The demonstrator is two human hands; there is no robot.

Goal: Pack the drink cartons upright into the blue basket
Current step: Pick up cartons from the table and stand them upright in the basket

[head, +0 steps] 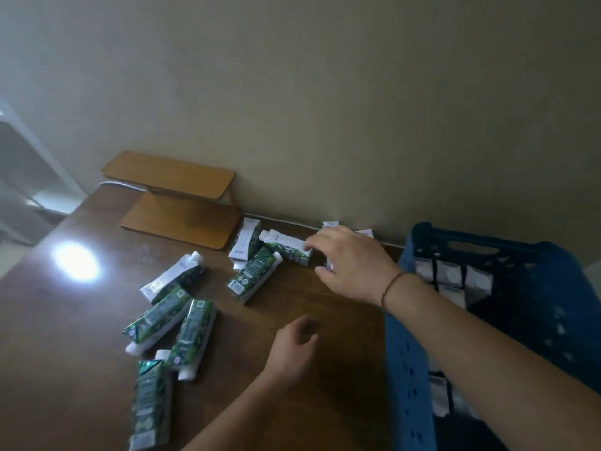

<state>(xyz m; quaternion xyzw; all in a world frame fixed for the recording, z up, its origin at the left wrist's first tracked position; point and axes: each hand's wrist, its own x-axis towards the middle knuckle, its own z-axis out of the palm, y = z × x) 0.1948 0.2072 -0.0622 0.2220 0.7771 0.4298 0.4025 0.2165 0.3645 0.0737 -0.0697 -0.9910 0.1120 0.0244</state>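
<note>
Green-and-white drink cartons (pixel 257 278) lie scattered on the brown wooden table (pixel 309 307); the right hand (pixel 351 265), fingers spread and empty, reaches one near the wall, left hand (pixel 292 346) loosely curled, empty; grip mid-body, stand it in the blue plastic basket (pixel 406 369)

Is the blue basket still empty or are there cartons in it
Not empty. White carton tops show in a row inside the blue basket, seemingly upright, near its far end; how full cannot be told.

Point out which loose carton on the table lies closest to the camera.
The carton at the bottom left, lying flat lengthwise by the table's near edge; all the others lie farther back toward the wall.
</note>
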